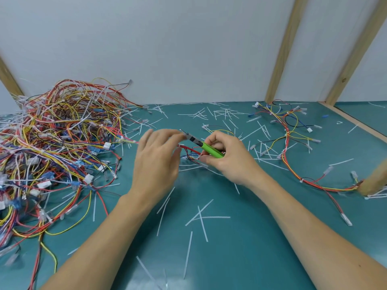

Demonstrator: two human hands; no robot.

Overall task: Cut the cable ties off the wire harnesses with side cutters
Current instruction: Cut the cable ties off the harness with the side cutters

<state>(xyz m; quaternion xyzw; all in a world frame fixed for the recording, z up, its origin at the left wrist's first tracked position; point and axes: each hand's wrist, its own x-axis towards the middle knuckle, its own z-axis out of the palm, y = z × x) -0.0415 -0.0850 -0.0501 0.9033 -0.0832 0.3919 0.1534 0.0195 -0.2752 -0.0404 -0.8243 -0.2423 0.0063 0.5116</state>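
Note:
My right hand (226, 158) grips green-handled side cutters (209, 149), their metal jaws (185, 133) pointing up and left toward my left fingertips. My left hand (157, 160) is raised with fingers spread, its fingertips close to the jaws; whether they pinch anything is hidden by blur. Between and under both hands lies a small harness of red, blue and black wires (189, 154), partly covered by the hands. A big tangled pile of wire harnesses (56, 139) with white cable ties fills the left of the teal mat (230, 248).
Several cut white tie pieces (201, 218) are scattered over the mat. Another harness (291, 147) lies spread at the right. Wooden frame posts (280, 53) rise against the white back wall, and a wooden strip (356, 122) borders the mat on the right.

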